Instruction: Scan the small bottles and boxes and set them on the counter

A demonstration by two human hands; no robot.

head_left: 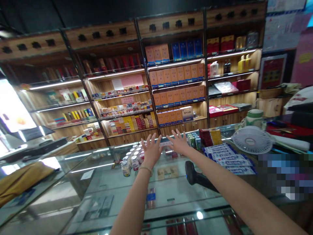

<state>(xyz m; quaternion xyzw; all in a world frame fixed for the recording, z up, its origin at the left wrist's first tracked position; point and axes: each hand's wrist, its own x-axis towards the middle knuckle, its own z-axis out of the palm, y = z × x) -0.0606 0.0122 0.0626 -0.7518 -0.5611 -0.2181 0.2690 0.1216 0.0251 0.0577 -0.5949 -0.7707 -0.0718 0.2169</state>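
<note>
Both my hands reach forward over a glass display counter (114, 189), fingers spread and holding nothing. My left hand (151, 150) is beside several small jars (134, 161) with white lids, partly hiding them. A thin bracelet circles that wrist. My right hand (179, 143) is to the left of a group of green cans or tubs (194, 141) and a stack of red and yellow packs (210, 137). Whether either hand touches the glass, I cannot tell. Under my right forearm lies a black handheld scanner (192, 173), partly covered by the arm.
Blue-and-white packets (227, 158) are laid out on the right of the counter, near a white handheld fan (253, 140) and a green-and-white container (254, 118). A mustard cloth (22, 181) lies at left. Lit wooden shelves with orange boxes (173, 98) line the back wall.
</note>
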